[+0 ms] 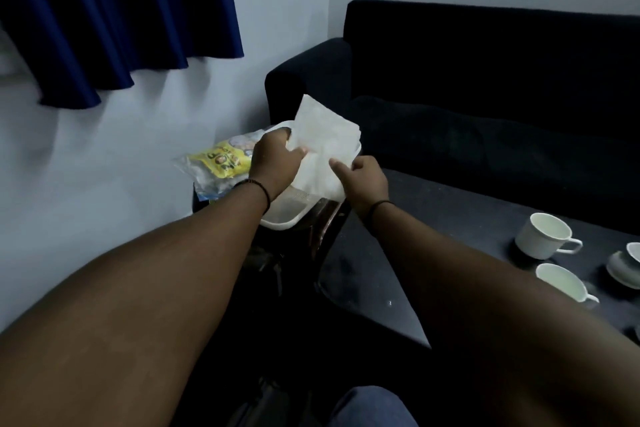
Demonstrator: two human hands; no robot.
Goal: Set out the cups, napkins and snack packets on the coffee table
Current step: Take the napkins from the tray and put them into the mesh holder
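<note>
- Done: two white ceramic handled cups [543, 234] [562, 282] stand on the dark glossy coffee table [450, 218]
- Left: the yellow-printed clear plastic snack packet [221, 163] lies off it, beside a white plastic tub [277, 220]
- White paper napkins [323, 146] are above the tub, pinched by the left hand [275, 159] at their left edge, right hand [363, 178] gripping the lower right edge

place: a home sitting room
seating: dark sofa [485, 107] across the right of the frame
table: low dark coffee table [450, 218] in front of it, white cups [543, 236] at right
window: blue curtain [114, 10] at upper left
</note>
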